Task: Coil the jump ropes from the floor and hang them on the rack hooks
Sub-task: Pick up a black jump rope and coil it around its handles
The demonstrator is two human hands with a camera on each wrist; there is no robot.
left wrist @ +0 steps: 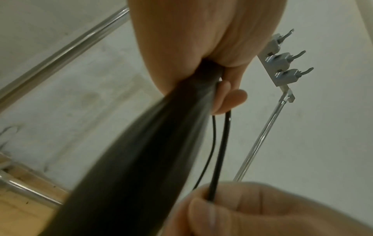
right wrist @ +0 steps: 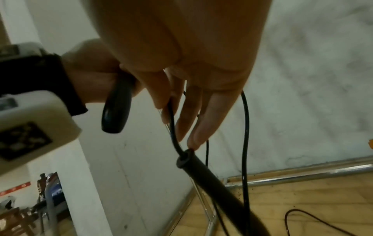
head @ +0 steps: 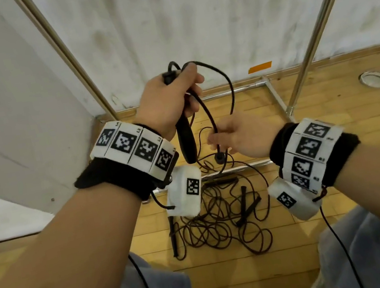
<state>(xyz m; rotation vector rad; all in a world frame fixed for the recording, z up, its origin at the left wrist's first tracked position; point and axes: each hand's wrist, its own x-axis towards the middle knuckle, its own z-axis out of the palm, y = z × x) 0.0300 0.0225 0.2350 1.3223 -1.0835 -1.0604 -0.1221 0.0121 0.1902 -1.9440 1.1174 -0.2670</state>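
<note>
My left hand (head: 175, 98) is raised in front of the rack and grips a black jump rope handle (head: 186, 142) with loops of its cord (head: 231, 91). In the left wrist view the handle (left wrist: 141, 151) runs down out of the fist (left wrist: 212, 52). Lower right, my right hand (head: 218, 136) pinches the same cord just above the second handle (head: 219, 157), which hangs below it. The right wrist view shows thumb and forefinger on the cord (right wrist: 171, 124), with the other fingers (right wrist: 206, 121) straight and the second handle (right wrist: 212, 178) dangling. Other ropes (head: 223, 221) lie tangled on the floor.
Chrome rack posts (head: 66, 54) (head: 323, 16) rise on both sides, with base bars (head: 233, 91) on the wooden floor against the white wall. A row of metal hooks (left wrist: 282, 63) is up high on the rack. A round floor fitting (head: 374, 78) sits at right.
</note>
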